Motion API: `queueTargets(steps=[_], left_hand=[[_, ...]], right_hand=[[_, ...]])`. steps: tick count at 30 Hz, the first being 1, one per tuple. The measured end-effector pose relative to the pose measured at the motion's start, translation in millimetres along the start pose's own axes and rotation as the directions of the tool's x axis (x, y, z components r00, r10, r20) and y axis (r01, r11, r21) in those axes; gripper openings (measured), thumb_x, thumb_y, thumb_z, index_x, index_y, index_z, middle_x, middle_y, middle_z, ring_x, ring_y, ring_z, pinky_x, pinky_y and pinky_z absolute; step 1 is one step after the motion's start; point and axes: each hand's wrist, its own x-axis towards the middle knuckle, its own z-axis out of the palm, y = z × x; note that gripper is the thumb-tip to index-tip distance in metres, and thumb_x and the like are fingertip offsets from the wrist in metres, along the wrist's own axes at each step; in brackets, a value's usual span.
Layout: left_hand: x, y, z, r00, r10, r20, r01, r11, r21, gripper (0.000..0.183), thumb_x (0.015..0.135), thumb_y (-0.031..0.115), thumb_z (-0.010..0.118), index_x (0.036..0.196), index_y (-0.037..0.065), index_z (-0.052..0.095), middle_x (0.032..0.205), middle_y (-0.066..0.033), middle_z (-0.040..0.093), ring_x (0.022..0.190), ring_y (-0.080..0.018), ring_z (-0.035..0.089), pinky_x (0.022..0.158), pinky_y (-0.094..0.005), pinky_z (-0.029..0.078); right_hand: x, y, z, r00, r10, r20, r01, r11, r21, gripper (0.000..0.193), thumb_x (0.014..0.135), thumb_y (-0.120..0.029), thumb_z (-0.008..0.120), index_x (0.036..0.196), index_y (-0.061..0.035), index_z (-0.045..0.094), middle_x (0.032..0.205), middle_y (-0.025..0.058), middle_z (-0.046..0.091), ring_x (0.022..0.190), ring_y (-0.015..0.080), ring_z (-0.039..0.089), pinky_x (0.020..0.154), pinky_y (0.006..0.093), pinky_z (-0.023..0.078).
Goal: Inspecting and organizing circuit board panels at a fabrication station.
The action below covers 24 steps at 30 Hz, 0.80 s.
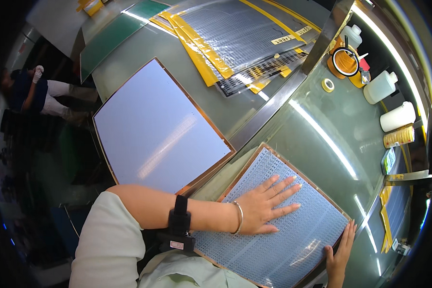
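A: Where is the patterned panel (300,228)?

B: On the table (341,125), right up against your front. Your left hand (260,210) is over its middle, your right hand (342,252) at its right edge.

A: How do your 2 hands stand?

B: Your left is wide open, palm down, all 5 digits spread on the patterned panel, grasping nothing. Your right is part open, thumb and fingers at the edge; I can't tell whether they pinch it or only brace it.

A: What's around that panel?

B: The plain panel (158,129) lies to its left and farther out, near but apart. Film sheets (240,38) lie well beyond it, and a white bottle (399,117) sits past its far right side.

A: Which step are you in?

B: I'd judge you're pressing the surface flat while steadying the edge.

A: And your next move?

B: It seems to call for even pressure from that open palm and a firm right hand, so the patterned panel doesn't slide.
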Motion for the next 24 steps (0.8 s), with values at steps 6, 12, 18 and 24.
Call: queueTargets(steps=[6,12,18,24], left_hand=[[6.0,-1.5,-0.5,0.999,-0.007,0.049,0.008,1.0,-0.008,0.071,0.081,0.047,0.056,0.14,0.015,0.031,0.149,-0.0197,0.013,0.138,-0.037,0.008,0.109,-0.051,0.011],[4.5,0.1,-3.3,0.999,-0.003,0.051,0.003,1.0,-0.012,0.071,0.081,0.048,0.055,0.14,0.015,0.031,0.148,-0.02,0.014,0.138,-0.0374,0.008,0.109,-0.0513,0.011],[8.9,7.2,-8.4,0.99,-0.046,0.137,0.037,0.997,0.073,0.07,0.082,0.047,0.055,0.14,0.016,0.032,0.148,-0.0199,0.015,0.138,-0.0387,0.009,0.109,-0.0523,0.011],[4.5,12.5,-9.3,0.993,-0.05,0.11,0.029,0.983,0.183,0.066,0.083,0.048,0.052,0.138,0.014,0.036,0.147,-0.0186,0.02,0.137,-0.0367,0.013,0.109,-0.0521,0.01]], right_hand=[[8.8,1.1,-6.8,0.982,-0.154,-0.109,0.161,0.986,0.054,0.067,0.083,-0.036,0.062,0.132,0.0036,0.039,0.138,0.0242,0.034,0.129,0.0427,0.028,0.106,0.0511,0.021],[1.2,-4.3,-6.5,1.0,-0.003,0.0,0.003,1.0,0.003,0.084,0.084,-0.055,0.049,0.139,0.0029,0.024,0.146,0.0211,0.021,0.137,0.0362,0.016,0.11,0.045,0.014],[-3.5,7.6,0.5,0.997,-0.053,-0.055,0.051,0.998,-0.033,0.072,0.083,-0.033,0.056,0.137,0.0052,0.028,0.144,0.0227,0.025,0.134,0.0435,0.019,0.109,0.0475,0.016],[-75.1,-1.6,31.0,0.995,-0.077,-0.07,0.074,0.996,-0.04,0.074,0.08,-0.039,0.059,0.133,0.0053,0.034,0.144,0.023,0.026,0.132,0.0455,0.021,0.107,0.052,0.018]])
